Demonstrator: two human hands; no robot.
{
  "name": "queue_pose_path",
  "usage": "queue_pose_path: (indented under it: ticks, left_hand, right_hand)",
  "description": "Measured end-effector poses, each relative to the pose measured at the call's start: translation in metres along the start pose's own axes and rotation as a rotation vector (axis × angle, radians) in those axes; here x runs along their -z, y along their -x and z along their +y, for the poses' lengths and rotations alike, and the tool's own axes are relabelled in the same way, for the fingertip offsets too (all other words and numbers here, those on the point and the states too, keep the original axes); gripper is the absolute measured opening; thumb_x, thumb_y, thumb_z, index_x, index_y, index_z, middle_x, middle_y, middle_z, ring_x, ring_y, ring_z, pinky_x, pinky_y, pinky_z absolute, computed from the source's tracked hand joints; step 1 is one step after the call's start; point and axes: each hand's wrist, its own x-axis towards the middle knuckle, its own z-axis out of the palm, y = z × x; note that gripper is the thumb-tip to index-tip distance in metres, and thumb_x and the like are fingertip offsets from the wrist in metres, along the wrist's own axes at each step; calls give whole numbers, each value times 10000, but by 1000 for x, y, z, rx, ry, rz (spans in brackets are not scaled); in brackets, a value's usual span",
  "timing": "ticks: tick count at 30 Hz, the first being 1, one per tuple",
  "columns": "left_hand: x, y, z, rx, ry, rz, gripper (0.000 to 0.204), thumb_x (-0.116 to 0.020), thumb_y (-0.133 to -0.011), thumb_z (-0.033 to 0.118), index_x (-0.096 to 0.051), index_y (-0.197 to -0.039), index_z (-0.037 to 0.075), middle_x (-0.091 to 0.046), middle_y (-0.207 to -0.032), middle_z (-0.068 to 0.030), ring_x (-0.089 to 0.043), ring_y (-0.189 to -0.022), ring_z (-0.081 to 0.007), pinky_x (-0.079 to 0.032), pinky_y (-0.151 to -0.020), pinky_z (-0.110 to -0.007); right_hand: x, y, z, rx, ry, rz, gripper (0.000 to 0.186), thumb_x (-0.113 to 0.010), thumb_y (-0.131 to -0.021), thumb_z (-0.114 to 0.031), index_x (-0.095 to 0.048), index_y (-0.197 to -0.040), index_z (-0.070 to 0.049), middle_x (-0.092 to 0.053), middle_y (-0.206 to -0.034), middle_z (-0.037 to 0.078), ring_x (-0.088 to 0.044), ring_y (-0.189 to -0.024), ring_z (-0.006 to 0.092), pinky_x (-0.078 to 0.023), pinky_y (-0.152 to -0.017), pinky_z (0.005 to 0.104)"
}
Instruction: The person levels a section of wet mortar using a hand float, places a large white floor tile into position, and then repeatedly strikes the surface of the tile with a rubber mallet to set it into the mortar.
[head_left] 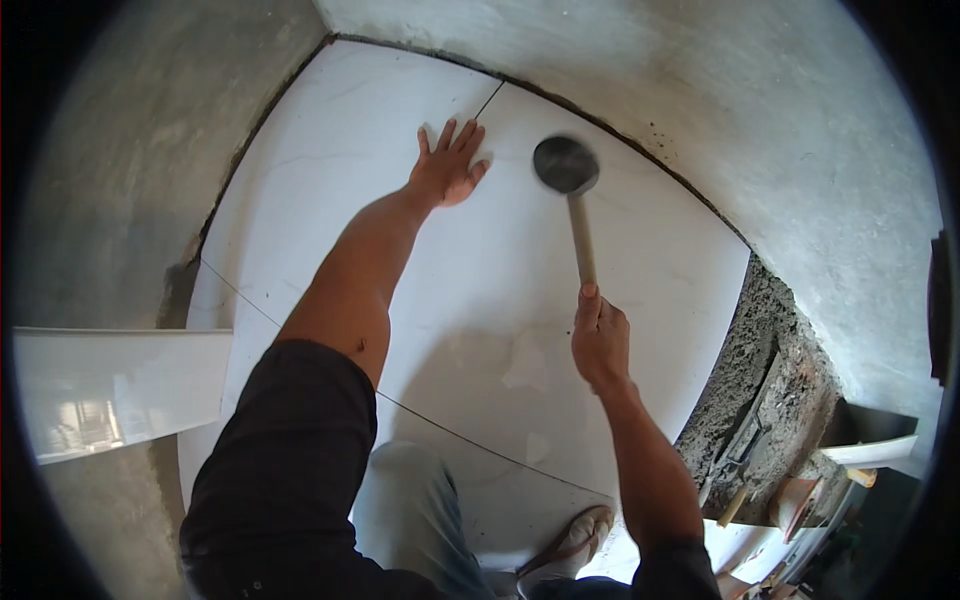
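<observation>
My right hand (601, 345) is wrapped round the pale wooden handle of a rubber mallet (567, 165). The mallet's round black head, slightly blurred, is over a large white floor tile (660, 270); I cannot tell whether it touches the surface. Flat on the white tiles lies my left hand (450, 168), fingers spread toward the far wall. Its fingertips are close to the dark joint between two tiles. Another joint crosses the floor nearer to my knees.
Grey plastered walls (640, 60) meet at the far left corner. Along the right tile edge runs a strip of rough mortar (745, 345), with trowel-like tools lying farther down. A glossy white tile piece (120, 385) juts in at left. My sandalled foot (585, 535) rests on the tiles.
</observation>
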Motion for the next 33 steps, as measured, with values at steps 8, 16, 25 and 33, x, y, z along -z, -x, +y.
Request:
queue_pose_path:
  ticks: [8, 16, 25, 33]
  left_hand:
    - [5, -12, 2, 18, -3, 19, 631, -257, -998, 470, -164, -1535, 153, -103, -1613, -18, -61, -1485, -278, -50, -1144, -633]
    - [7, 13, 16, 84, 22, -6, 684, -270, -986, 511, -152, -1532, 117, -109, -1609, -64, -64, -1483, -293, -57, -1136, -642]
    - [17, 37, 43, 109, 42, -18, 759, -276, -972, 548, -121, -1526, 54, -105, -1602, -124, -41, -1486, -289, -40, -1169, -565]
    - [-4, 118, 42, 312, 162, 19, 845, -405, -936, 544, -145, -1492, -36, -150, -1569, -206, -62, -1474, -325, -36, -1176, -523]
  right_hand:
    - [-5, 18, 19, 104, 14, 10, 478, -474, -975, -414, -566, -796, 20, -575, -623, 221, -593, -602, 410, -483, -597, 450]
    - [9, 31, 17, -55, -152, 39, 576, -433, -977, -487, -583, -792, 37, -588, -653, 239, -604, -664, 426, -494, -673, 477]
    - [17, 42, 48, 144, -88, 81, 532, -453, -981, -452, -607, -806, 26, -609, -694, 236, -605, -706, 448, -475, -662, 479]
    - [2, 47, 91, 189, 235, 77, 369, -392, -1009, -248, -602, -877, 26, -619, -785, 269, -595, -773, 474, -468, -694, 537]
